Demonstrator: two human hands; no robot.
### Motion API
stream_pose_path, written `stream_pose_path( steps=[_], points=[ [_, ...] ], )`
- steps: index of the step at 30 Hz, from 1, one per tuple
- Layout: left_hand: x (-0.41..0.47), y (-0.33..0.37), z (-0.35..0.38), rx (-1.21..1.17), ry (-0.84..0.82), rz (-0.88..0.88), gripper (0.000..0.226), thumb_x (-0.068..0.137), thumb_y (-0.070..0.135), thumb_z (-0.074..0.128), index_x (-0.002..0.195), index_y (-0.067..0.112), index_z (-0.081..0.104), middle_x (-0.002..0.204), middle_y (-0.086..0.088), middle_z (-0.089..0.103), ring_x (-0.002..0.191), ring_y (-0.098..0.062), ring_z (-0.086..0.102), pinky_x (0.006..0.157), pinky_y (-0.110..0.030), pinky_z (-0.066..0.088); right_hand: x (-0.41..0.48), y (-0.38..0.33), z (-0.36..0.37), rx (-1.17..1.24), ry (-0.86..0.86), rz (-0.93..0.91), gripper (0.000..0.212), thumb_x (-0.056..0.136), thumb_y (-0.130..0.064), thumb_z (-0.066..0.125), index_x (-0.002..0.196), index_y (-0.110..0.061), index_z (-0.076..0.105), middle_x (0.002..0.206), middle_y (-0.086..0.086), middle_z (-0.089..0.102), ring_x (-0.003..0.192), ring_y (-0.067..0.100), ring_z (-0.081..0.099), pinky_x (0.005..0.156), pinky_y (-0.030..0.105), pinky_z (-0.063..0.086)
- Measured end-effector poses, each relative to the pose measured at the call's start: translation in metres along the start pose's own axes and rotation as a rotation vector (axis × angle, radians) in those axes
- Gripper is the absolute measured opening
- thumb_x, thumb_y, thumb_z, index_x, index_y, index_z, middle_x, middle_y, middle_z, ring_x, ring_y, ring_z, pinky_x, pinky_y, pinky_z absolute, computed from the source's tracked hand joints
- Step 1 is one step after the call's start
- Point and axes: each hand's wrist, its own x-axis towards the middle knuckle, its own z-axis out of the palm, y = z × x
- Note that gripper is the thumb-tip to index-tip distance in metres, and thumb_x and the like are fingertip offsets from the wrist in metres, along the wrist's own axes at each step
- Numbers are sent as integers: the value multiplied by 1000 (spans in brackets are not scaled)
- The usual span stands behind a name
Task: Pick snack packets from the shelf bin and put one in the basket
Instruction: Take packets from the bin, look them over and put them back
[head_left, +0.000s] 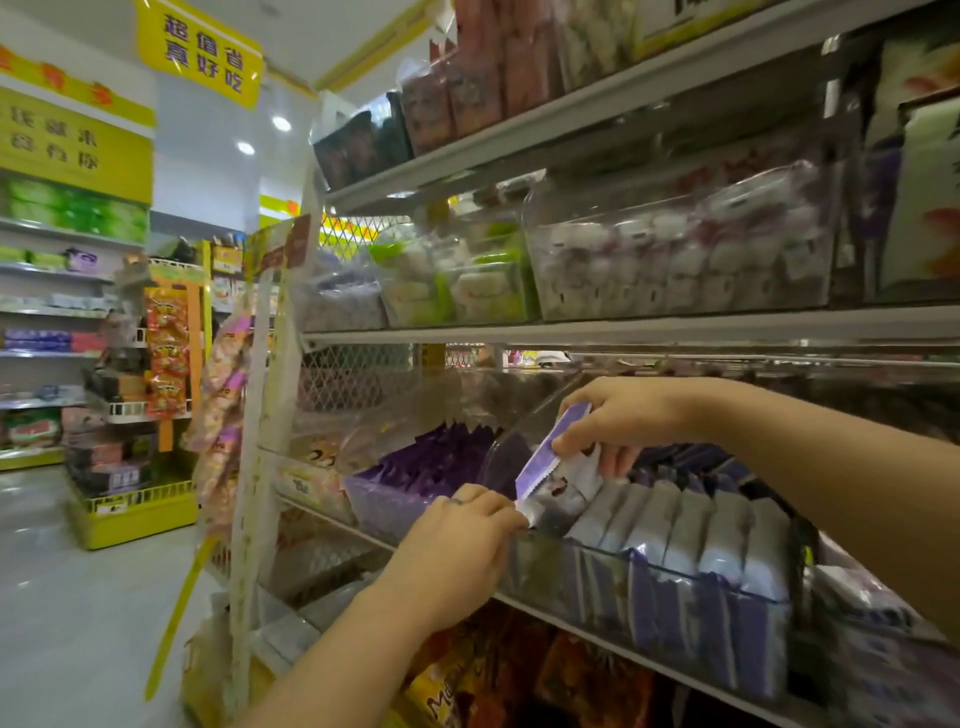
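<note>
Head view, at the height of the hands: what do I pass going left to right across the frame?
yellow floor rack → hanging snack strip → left hand → lifted snack packet → right hand gripping it → standing row of white-and-purple packets

The bare right forearm enters from the right edge. Just right of centre, the right hand (618, 421) pinches a packet (558, 462) between thumb and curled fingers. The left forearm rises from the bottom centre. The left hand (457, 545) shows its back, fingers curled forward, tips hidden, so its grip is unclear.
</note>
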Motion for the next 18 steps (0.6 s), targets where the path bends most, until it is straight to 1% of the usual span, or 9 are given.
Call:
stream_pose_path(
  steps=[2,4,5,7,9,13,15,17,18],
  points=[
    [0,-5,3,45,22,39,42,95,22,42,136,31,47,136,11,47,128,-13,36,98,-34,38,9,3,4,-107,-13,24,13,90,-29,62,97,-18,61,81,3,66,69,19,69,61,27,57],
    [-2,-8,6,60,51,71,40,94,20,43,133,29,47,134,10,48,128,-13,36,95,-31,37,17,7,13,-267,-11,36,17,88,-36,63,98,-22,62,85,1,67,74,17,69,60,25,55],
    [-3,-10,8,63,61,74,39,94,21,43,132,28,47,134,10,48,129,-13,35,95,-30,36,21,8,20,-352,4,28,22,87,-40,63,100,-22,62,85,-2,65,76,16,68,62,26,53],
    [-6,-14,12,56,79,58,39,93,22,41,131,25,49,135,10,50,135,-14,31,100,-30,36,29,11,34,-496,75,-16,31,87,-47,60,107,-23,59,78,-10,55,78,15,59,66,29,45],
    [-8,-17,16,20,90,27,41,94,23,40,135,25,48,137,11,50,140,-14,24,106,-31,34,35,15,41,-522,141,-49,35,88,-49,58,111,-22,58,73,-14,46,74,12,50,64,28,38],
    [-13,-22,20,-43,110,-5,45,95,22,43,139,30,43,138,17,49,139,-11,22,108,-29,31,38,18,41,-521,194,-49,37,88,-49,59,111,-20,59,72,-14,44,69,8,46,53,21,32],
    [-14,-22,20,-42,116,-3,46,94,23,42,140,32,42,139,19,47,139,-10,22,107,-28,30,39,18,43,-549,209,-30,37,89,-47,58,114,-20,58,79,-10,50,75,12,49,53,20,34],
    [-14,-21,21,-37,124,1,47,94,23,42,140,34,40,140,20,45,139,-8,21,108,-28,29,41,18,47,-567,232,4,36,90,-44,59,115,-19,57,96,-1,61,82,17,56,60,25,43],
    [-15,-20,21,-34,128,2,47,95,23,41,140,34,40,140,20,44,139,-8,21,108,-27,29,42,18,49,-566,241,16,34,89,-42,59,114,-19,57,102,2,63,85,19,58,64,28,47]
  ],
)
